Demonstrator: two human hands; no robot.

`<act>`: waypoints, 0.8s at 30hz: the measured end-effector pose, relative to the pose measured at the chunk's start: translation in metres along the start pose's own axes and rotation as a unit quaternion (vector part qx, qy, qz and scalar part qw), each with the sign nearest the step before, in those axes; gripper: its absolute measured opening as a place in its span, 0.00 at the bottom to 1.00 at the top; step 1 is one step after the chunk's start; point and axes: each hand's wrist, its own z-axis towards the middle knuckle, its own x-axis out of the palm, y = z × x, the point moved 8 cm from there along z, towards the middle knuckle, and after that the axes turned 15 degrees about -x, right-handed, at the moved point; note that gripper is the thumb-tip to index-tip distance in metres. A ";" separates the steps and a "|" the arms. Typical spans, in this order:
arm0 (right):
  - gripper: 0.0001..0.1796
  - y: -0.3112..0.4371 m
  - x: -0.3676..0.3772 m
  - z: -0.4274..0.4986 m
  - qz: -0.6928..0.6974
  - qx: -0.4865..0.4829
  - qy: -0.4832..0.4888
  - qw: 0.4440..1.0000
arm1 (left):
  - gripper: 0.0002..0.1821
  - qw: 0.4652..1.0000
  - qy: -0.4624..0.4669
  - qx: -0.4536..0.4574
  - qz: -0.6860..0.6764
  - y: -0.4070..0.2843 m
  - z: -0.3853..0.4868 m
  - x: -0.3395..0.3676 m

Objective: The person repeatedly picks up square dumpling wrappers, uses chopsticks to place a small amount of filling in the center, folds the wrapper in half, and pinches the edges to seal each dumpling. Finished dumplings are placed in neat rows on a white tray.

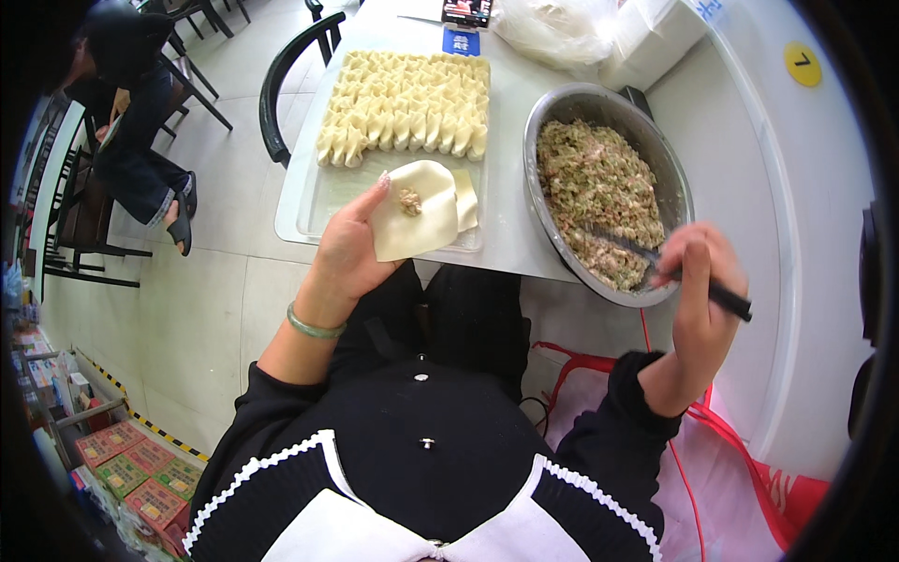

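Note:
My left hand (349,249) holds flat dough wrappers (428,211), with a small dab of minced filling (409,201) on the top one. My right hand (706,270), slightly blurred, grips the black handle of a fork-like utensil (730,301). Its dark end dips into the minced meat and green vegetable filling (597,190) inside a large steel bowl (537,211). Beyond my left hand, rows of folded wontons (407,105) fill the far part of a clear plastic tray (319,211). Another wrapper (464,200), squarish, shows just behind the ones I hold.
The white table (513,246) meets a wall on the right. A phone (466,12), a plastic bag (555,31) and a white box (653,46) stand at its far side. A black chair (274,105) is left of it. Another person (133,119) sits farther left. A red-trimmed bag (590,362) lies below the bowl.

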 end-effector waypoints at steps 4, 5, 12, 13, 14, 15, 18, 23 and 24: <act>0.11 0.019 0.045 0.048 -0.063 -0.077 0.025 0.995 | 0.28 1.000 0.020 -0.016 -0.004 0.006 0.002 0.003; 0.11 0.022 0.057 0.057 -0.075 -0.096 0.033 0.992 | 0.28 0.999 0.029 -0.019 -0.004 0.008 0.002 0.006; 0.12 0.016 0.068 0.053 -0.048 -0.058 0.114 0.991 | 0.25 0.999 0.040 -0.031 -0.014 0.014 0.002 0.012; 0.12 0.010 0.062 0.048 -0.022 -0.044 0.126 0.991 | 0.25 0.999 0.038 -0.034 -0.011 0.015 0.002 0.012; 0.11 -0.001 0.059 0.043 -0.003 -0.019 0.145 0.989 | 0.25 0.999 0.036 -0.033 -0.013 0.015 0.003 0.011; 0.12 -0.013 0.051 0.035 0.009 0.015 0.146 0.989 | 0.25 0.999 0.029 -0.031 -0.010 0.015 0.003 0.010; 0.13 -0.042 0.015 0.008 0.050 0.080 0.104 0.990 | 0.24 1.000 0.014 -0.024 0.003 0.014 0.008 0.011; 0.17 -0.060 -0.055 -0.043 0.076 0.012 -0.110 0.991 | 0.28 1.000 0.015 -0.020 0.019 0.015 0.013 0.024; 0.17 -0.066 -0.058 -0.054 0.116 0.016 -0.132 0.984 | 0.28 0.999 0.014 -0.023 0.017 0.016 0.014 0.027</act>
